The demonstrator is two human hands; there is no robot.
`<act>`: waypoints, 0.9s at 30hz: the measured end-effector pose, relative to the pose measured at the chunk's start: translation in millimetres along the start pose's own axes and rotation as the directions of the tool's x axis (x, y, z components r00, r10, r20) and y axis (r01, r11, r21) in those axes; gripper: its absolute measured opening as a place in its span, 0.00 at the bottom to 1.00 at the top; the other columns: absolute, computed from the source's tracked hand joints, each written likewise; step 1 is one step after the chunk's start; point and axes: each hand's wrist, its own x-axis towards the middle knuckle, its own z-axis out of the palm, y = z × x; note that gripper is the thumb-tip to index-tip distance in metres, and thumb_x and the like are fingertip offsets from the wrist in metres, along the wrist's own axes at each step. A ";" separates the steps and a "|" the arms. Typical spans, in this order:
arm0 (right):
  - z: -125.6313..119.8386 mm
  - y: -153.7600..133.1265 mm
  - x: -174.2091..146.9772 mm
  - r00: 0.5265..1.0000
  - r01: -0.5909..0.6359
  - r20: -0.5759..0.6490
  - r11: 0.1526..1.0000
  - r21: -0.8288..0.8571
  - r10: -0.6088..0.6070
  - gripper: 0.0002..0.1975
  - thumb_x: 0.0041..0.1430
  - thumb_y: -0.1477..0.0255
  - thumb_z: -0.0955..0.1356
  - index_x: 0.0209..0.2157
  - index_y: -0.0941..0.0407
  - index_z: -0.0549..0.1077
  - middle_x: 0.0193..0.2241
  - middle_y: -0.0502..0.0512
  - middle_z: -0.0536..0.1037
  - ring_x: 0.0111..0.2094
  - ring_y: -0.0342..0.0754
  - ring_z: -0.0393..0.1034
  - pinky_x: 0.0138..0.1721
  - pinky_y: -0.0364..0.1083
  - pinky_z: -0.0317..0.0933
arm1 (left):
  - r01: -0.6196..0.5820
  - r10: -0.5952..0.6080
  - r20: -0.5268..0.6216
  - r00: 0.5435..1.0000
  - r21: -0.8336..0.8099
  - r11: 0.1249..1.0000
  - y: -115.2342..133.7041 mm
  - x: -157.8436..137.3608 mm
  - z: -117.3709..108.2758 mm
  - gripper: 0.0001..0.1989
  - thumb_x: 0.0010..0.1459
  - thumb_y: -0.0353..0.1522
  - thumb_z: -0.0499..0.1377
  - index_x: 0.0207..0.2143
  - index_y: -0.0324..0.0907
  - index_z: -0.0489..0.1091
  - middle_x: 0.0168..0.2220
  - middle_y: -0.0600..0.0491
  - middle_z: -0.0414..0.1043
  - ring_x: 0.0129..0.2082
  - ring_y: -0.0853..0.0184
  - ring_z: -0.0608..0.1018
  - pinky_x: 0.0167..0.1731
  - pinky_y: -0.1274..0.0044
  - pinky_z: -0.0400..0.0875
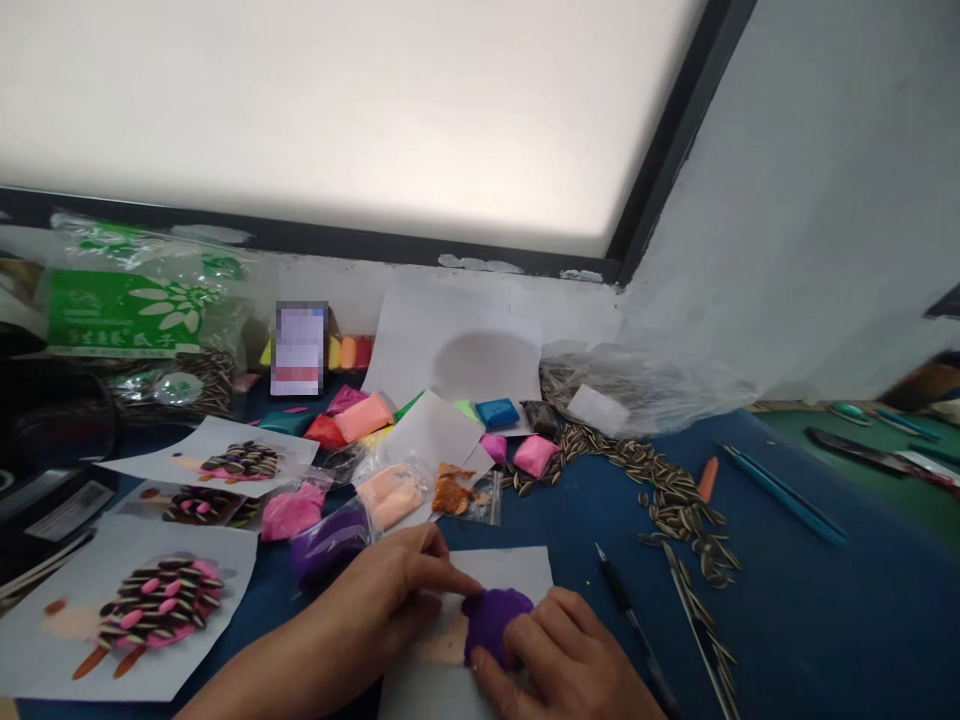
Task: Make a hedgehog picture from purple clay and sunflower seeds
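On white paper, beside peach clay, we find purple clay, apparently at the flattening step. The left hand, half-curled, touches its edge; the right hand curls over it; whether either pinches, we cannot tell. We judge even edge pressure is called for next. We read "瓜子" on the green-printed seed bag.

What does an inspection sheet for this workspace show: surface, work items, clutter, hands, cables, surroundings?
Surface: blue tabletop; green surface at far right.
Work items: purple clay beside peach clay, over a white sheet.
Clutter: clay packets, loose seeds, pen, hedgehog pictures.
Hands: left hand touches the purple clay's upper left; right hand touches its lower right.
Cables: nothing certain; pale strips at left are too blurred to tell.
Surroundings: bright pane in a dark frame; pale wall.
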 end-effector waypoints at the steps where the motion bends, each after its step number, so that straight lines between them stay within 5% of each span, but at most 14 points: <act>1: 0.7 -0.4 -0.5 1.000 0.003 -0.012 1.000 -0.007 -0.003 0.15 0.69 0.83 0.61 0.34 0.56 0.76 0.21 0.48 0.69 0.24 0.46 0.58 0.34 0.46 0.55 | -0.006 0.006 0.004 1.000 -0.004 1.000 -0.1 -0.2 -0.1 0.28 0.52 0.18 0.53 0.46 0.52 0.81 0.37 0.54 0.71 0.37 0.65 0.74 0.38 0.76 0.67; 27: -3.6 5.0 3.0 0.992 -0.067 0.102 0.998 -0.022 0.069 0.22 0.73 0.79 0.55 0.37 0.54 0.78 0.23 0.51 0.71 0.25 0.48 0.62 0.36 0.47 0.55 | -0.004 0.004 -0.014 1.000 0.007 1.000 -2.8 -0.6 2.9 0.32 0.48 0.14 0.54 0.43 0.55 0.82 0.36 0.56 0.71 0.36 0.66 0.75 0.36 0.77 0.66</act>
